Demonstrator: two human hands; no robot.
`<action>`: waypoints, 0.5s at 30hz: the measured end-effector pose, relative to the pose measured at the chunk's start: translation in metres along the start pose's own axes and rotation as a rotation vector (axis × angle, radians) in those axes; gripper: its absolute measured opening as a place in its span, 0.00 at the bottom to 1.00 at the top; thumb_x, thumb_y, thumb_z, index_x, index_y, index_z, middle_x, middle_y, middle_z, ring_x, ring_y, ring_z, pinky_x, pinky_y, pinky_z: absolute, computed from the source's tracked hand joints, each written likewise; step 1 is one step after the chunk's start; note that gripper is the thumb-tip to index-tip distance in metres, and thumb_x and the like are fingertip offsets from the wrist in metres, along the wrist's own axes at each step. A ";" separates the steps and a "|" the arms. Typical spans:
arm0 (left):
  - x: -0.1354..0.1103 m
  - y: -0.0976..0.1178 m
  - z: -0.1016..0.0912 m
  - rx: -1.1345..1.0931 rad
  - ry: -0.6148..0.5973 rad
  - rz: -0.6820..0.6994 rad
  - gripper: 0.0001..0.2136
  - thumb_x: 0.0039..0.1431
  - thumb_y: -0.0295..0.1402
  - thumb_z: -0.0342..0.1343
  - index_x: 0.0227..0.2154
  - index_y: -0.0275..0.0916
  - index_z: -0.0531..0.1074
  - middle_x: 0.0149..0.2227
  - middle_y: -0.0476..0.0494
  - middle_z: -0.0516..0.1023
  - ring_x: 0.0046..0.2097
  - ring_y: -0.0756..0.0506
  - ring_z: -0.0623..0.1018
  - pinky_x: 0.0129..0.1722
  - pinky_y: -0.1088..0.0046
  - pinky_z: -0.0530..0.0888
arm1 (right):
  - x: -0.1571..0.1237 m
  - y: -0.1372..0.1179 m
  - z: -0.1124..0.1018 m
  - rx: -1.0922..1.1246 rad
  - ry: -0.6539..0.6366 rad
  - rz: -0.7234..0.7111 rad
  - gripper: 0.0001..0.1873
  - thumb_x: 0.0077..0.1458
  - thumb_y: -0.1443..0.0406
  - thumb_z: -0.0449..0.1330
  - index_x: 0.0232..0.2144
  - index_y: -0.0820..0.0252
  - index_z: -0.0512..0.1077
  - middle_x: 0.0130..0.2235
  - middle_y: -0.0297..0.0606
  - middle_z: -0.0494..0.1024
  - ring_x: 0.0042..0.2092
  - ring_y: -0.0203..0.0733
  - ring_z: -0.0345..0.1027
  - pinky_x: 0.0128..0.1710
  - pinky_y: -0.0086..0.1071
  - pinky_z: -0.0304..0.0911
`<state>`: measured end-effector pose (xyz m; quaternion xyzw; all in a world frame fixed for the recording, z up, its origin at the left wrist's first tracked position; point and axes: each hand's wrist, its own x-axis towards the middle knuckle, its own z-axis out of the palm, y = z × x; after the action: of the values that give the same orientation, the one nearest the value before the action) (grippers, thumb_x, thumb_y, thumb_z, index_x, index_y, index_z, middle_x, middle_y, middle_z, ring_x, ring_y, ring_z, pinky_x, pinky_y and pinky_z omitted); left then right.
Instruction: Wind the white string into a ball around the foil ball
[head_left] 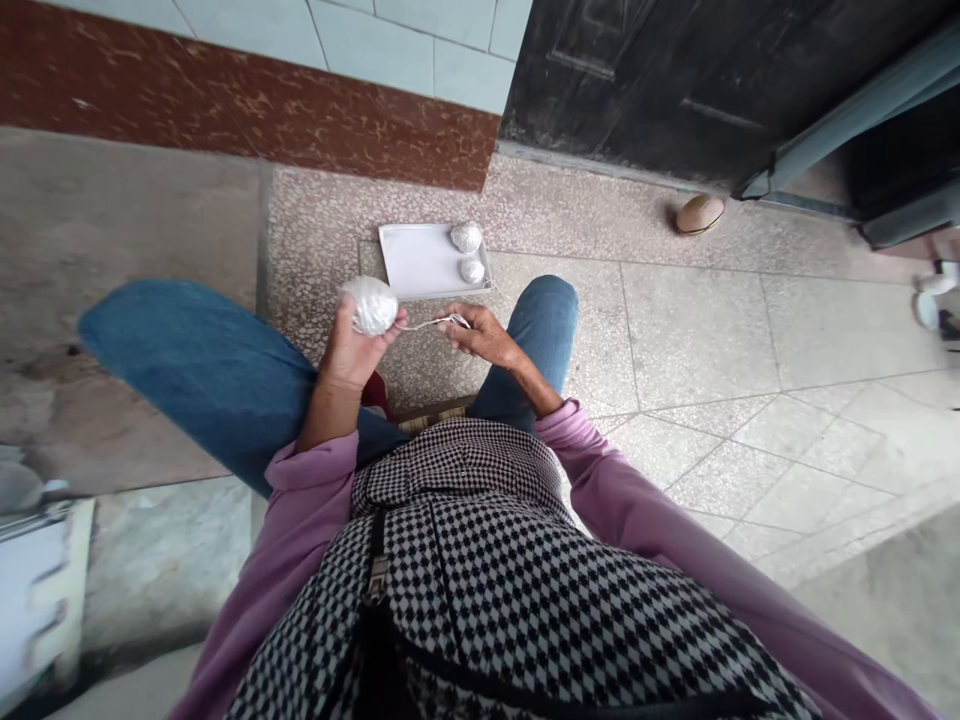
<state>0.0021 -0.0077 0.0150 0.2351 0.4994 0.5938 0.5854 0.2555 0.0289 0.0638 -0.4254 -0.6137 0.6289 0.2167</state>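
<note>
A large ball of shiny white string rests in my left hand, whose fingers curl round it from below and the side. From the ball a strand of white string runs across to my right hand. The fingers of that hand are closed on the strand, and a small loop of it shows at the fingertips. Just beyond my hands, a shallow white tray lies on the floor. Two smaller white balls sit at its right side.
Tiled wall with a brown base stands ahead, and a dark door is at the upper right. A rounded pinkish object lies on the floor near the door. My knees flank the tray. White slatted furniture stands at the lower left.
</note>
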 end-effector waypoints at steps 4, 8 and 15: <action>0.011 0.015 -0.014 -0.215 0.151 0.136 0.35 0.63 0.76 0.76 0.51 0.50 0.82 0.61 0.39 0.91 0.68 0.33 0.88 0.62 0.57 0.92 | -0.010 0.014 -0.024 0.075 -0.018 0.024 0.39 0.69 0.28 0.81 0.47 0.54 0.79 0.31 0.27 0.74 0.31 0.37 0.60 0.30 0.34 0.54; 0.022 0.022 -0.036 -0.358 0.205 0.247 0.38 0.61 0.71 0.82 0.56 0.49 0.78 0.67 0.42 0.88 0.74 0.36 0.81 0.67 0.64 0.89 | -0.031 0.016 -0.067 0.050 0.022 0.040 0.39 0.66 0.30 0.84 0.39 0.55 0.80 0.27 0.25 0.66 0.32 0.36 0.56 0.31 0.35 0.49; 0.034 0.022 -0.068 -0.273 0.251 0.232 0.45 0.47 0.78 0.82 0.53 0.52 0.73 0.60 0.44 0.85 0.72 0.35 0.76 0.62 0.64 0.87 | -0.075 0.007 -0.184 0.102 0.608 -0.076 0.25 0.74 0.41 0.80 0.37 0.49 0.80 0.23 0.17 0.52 0.24 0.34 0.38 0.26 0.35 0.40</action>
<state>-0.0738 0.0061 -0.0026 0.1338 0.4529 0.7439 0.4729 0.4450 0.0766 0.0989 -0.5594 -0.5039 0.4942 0.4347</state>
